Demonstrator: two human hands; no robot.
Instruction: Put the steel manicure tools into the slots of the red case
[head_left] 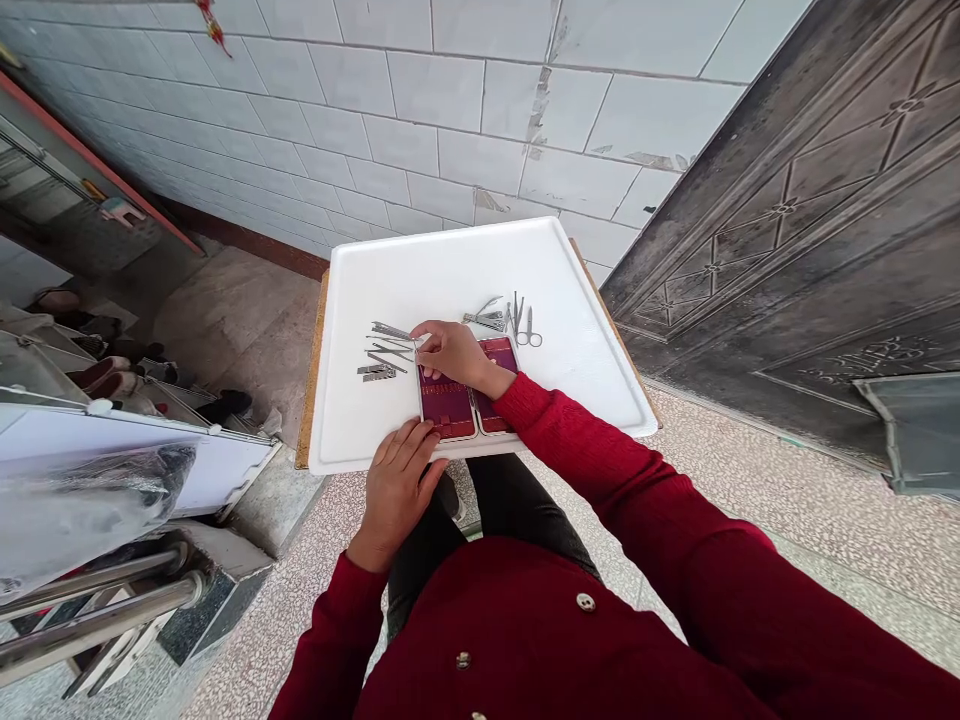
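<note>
An open manicure case (450, 408) with a purple-red lining and elastic loops lies at the front of a white tray (450, 270). My left hand (397, 480) rests at its near left corner, fingers stretched out on the edge and thumb apart. Above the case, my right hand (456, 355) has thumb and forefinger pinched together at its left side. Something thin shows at those fingertips, too small to name. Just left of them lie several slim metal tools (388, 350) and nail clippers (376, 373). Beyond the case are more clippers (486, 320), tweezers (517, 312) and small scissors (529, 332).
The tray sits on a brown board (306, 420) close to a tiled wall (435, 90). At right stands a dark patterned metal door (780, 210). Shoes (112, 375) on a rack and metal rails (105, 610) are at left.
</note>
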